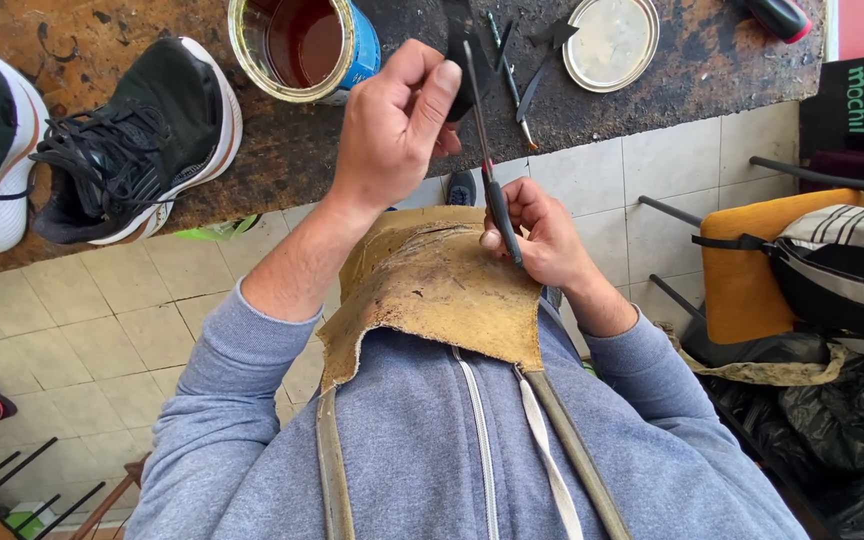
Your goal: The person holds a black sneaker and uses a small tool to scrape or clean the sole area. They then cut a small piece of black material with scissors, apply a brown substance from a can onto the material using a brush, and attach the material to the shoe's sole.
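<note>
- Scissors are held upright over the leather apron, between the bench edge and the chest.
- Their dark handle is pinched by the curled fingers of the right hand.
- A black piece is gripped by the left hand, thumb pressed against bent fingers.
- A glue can, a lid and black sneakers are seen on the bench.

Grey-blue zip sweatshirt being worn, sleeves pushed up forearms; stained tan leather apron being hung over chest on two straps; white drawstring dangling.
</note>
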